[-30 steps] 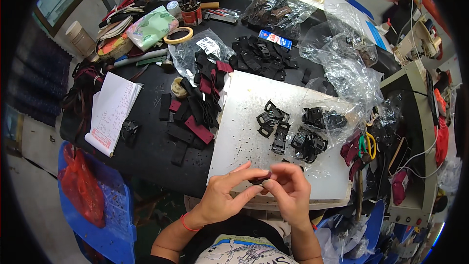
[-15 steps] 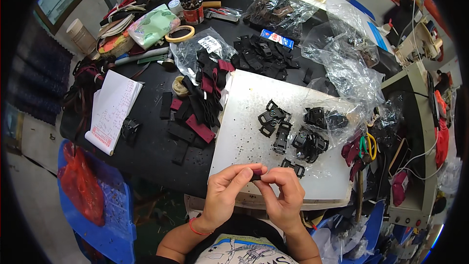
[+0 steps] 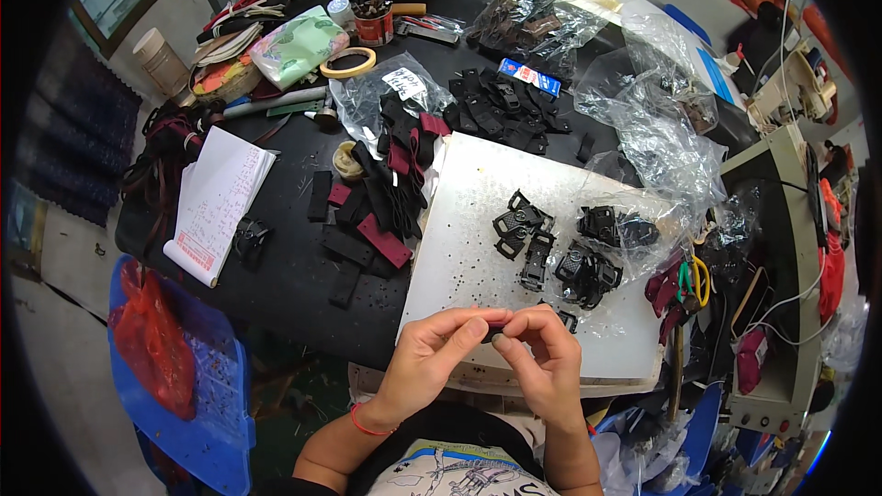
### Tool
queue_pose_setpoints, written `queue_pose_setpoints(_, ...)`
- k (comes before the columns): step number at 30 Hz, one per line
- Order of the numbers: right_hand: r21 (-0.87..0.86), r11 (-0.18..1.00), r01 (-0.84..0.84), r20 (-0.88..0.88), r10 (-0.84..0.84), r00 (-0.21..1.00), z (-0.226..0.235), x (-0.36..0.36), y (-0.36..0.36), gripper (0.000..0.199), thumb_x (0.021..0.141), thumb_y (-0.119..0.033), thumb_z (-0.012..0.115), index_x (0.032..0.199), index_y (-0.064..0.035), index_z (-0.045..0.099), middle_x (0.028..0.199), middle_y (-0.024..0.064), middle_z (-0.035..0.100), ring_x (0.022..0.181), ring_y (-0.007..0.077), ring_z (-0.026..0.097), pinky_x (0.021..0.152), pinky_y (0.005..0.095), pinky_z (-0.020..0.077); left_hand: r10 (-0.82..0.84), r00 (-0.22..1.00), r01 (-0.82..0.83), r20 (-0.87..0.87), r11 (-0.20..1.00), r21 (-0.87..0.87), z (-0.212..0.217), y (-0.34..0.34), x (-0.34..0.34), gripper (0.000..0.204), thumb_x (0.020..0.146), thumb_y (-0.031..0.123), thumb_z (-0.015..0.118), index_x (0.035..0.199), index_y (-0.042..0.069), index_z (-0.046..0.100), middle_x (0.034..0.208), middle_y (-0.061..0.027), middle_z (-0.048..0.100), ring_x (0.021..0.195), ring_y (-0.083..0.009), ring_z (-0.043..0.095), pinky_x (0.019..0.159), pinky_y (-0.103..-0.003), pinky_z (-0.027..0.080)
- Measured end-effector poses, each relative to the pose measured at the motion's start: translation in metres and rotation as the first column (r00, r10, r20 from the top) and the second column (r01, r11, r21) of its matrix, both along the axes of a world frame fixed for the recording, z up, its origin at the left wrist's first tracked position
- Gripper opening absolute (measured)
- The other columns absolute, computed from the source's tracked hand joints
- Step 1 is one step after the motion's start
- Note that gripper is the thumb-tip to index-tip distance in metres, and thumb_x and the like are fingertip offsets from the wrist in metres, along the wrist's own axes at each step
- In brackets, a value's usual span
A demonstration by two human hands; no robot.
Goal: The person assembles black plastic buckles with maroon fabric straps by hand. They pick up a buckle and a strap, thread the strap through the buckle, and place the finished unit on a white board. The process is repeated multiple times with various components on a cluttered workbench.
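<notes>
Close to the front edge of a white board (image 3: pixel 459 248), both of my hands meet over a small maroon and black strap piece (image 3: pixel 494 323). My left hand (image 3: pixel 424 358) pinches its left end between thumb and fingers. From the other side, the bent fingers and thumb of my right hand (image 3: pixel 544 363) grip it too. Fingers cover most of the piece, so its exact shape is hidden. Several black plastic buckles (image 3: pixel 535 262) lie on the board beyond my hands. One buckle (image 3: pixel 569 321) is partly hidden behind my right fingers.
Left of the board, maroon and black strap pieces (image 3: pixel 383 241) lie on the dark table (image 3: pixel 294 298). More black pieces (image 3: pixel 505 106) are piled beyond it. Clear plastic bags (image 3: pixel 643 129), yellow-handled scissors (image 3: pixel 701 282), a notepad (image 3: pixel 216 207) and a tape roll (image 3: pixel 348 62) surround the work area.
My right hand has shifted slightly up and right, covering more of the nearest buckle. Less of the strap piece shows between my fingers. The whole view has shifted a little.
</notes>
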State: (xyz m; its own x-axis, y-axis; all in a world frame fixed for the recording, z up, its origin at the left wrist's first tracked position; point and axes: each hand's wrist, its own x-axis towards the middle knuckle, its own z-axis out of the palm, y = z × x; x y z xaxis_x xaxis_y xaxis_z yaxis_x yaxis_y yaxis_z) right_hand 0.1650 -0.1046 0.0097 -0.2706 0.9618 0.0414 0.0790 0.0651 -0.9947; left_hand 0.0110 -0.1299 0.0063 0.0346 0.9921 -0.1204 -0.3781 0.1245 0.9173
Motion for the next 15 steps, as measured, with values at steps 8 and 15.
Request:
queue_pose_setpoints(8,-0.247,0.968,-0.053,-0.289,-0.022,0.957,-0.001,0.002,-0.002,0.017,0.087,0.001,0.060,0.101,-0.0004,0.051,0.094,0.0039,0.056,0.083,0.0086,0.055,0.074,0.0207,0.0454,-0.029,0.908,0.092,-0.418,0.987,0.131,0.016,-0.001,-0.002,0.029,0.087,0.001,0.060,0.115,-0.005,0.060,0.108,-0.0129,0.066,0.103,-0.0182,0.060,0.092,-0.029,0.046)
queue_pose_setpoints(15,-0.116,0.992,0.042,-0.141,-0.058,0.988,0.006,-0.005,-0.005,0.023,0.086,0.002,0.060,0.108,0.0017,0.054,0.094,0.0052,0.055,0.083,0.0088,0.054,0.074,0.0214,0.0451,0.062,0.997,-0.064,0.044,0.997,0.040,-0.002,-0.005,0.005,0.028,0.081,-0.005,0.065,0.109,-0.006,0.061,0.106,-0.0142,0.065,0.100,-0.0186,0.062,0.089,-0.029,0.049)
